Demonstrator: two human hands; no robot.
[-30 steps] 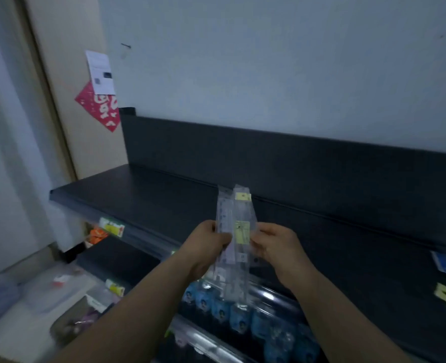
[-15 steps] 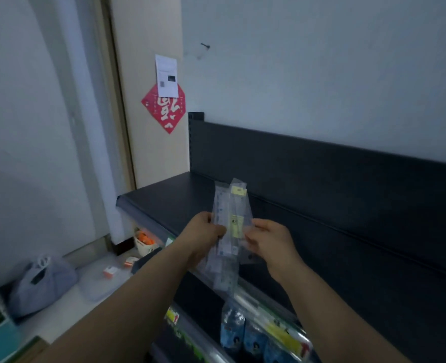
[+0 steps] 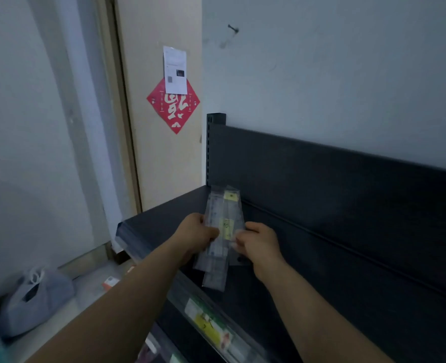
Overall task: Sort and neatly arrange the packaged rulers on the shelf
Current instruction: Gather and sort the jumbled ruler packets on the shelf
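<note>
Two bare forearms reach up from the bottom of the frame and meet at its centre, where both hands hold one small bundle of packaged rulers (image 3: 223, 231). The clear sleeves overlap and blur together, so the count is unsure: perhaps three or four packets. Two yellow stickers show on them, one near the top end (image 3: 230, 196) and one at mid-length (image 3: 227, 227).

The left hand (image 3: 195, 235) has its back to the camera and its fingers curled round the left edge of the bundle. The right hand (image 3: 260, 243) has its knuckles up and pinches the right edge just beside the middle sticker. Both wrists are roughly level, and the hands are near each other with only the packets between them.

The bundle stands nearly upright, with its top leaning slightly away and its lower ends fanned out unevenly. It is over the left end of the single dark shelf (image 3: 161, 216), in front of the dark back panel (image 3: 321, 179). Whether the lowest packet touches the shelf surface cannot be told.

One clear price strip (image 3: 211, 326) runs along the shelf's front edge at lower centre.

At upper centre-left is a beige door (image 3: 159, 153) with one red diamond paper (image 3: 173, 111) and one white notice (image 3: 175, 70) overlapping its top corner.

One grey bag (image 3: 33, 302) lies on the floor at the lower left.
</note>
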